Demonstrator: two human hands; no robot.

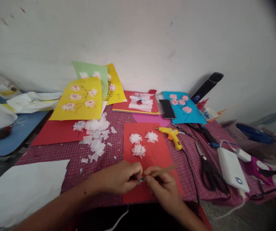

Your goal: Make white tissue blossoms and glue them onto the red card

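My left hand is closed in a pinch over the lower part of a red paper sheet. A small whitish scrap, perhaps tissue paper, shows at its fingertips. Close beside it, my right hand is closed around a thin brown stick, which slants up to the right; the fingers hide its tip. Above the hands, white ruffled paper flowers lie on the red sheet, near faintly drawn branch lines.
A yellow glue gun lies at the sheet's right edge, its black cord running forward. Black scissors and a white power bank are farther right. White paper scraps are scattered left. Behind stand a yellow flower card and phone.
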